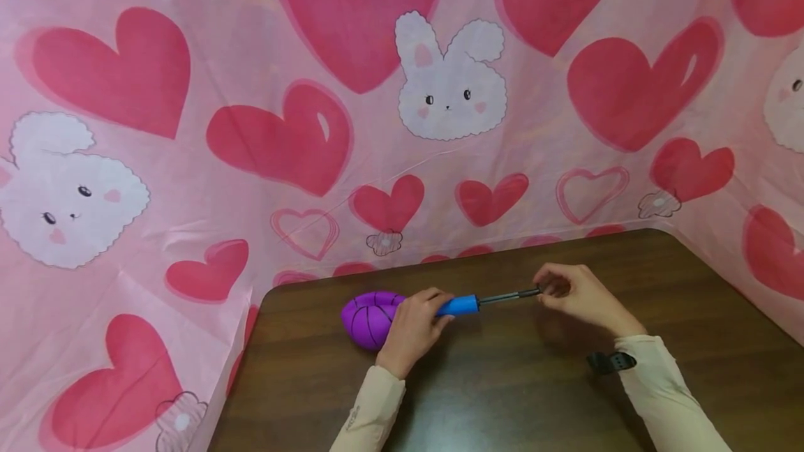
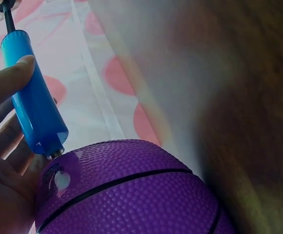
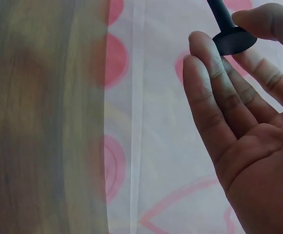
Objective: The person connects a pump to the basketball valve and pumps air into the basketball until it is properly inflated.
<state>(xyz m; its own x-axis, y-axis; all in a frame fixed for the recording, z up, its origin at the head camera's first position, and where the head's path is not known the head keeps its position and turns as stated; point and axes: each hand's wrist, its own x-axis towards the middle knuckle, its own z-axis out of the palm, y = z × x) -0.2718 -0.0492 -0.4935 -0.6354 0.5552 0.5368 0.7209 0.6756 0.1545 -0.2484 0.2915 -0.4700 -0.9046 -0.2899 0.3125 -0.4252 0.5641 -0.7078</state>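
A purple mini basketball (image 1: 369,321) with black seams lies on the table at the left, its top dented in. My left hand (image 1: 411,326) grips the blue barrel of a hand pump (image 1: 463,305) just beside the ball. In the left wrist view the pump's metal tip end (image 2: 56,154) meets the ball (image 2: 131,190); any needle is hidden. The pump rod (image 1: 507,296) is drawn well out to the right. With thumb and fingers, my right hand (image 1: 584,296) pinches the black disc-shaped pump handle (image 3: 235,41) at the rod's end.
Brown wood-grain table (image 1: 534,389) lies under both hands. A pink cloth (image 1: 433,166) printed with hearts and rabbits hangs behind and beside it. A black band (image 1: 611,362) is on my right wrist, at the sleeve's end.
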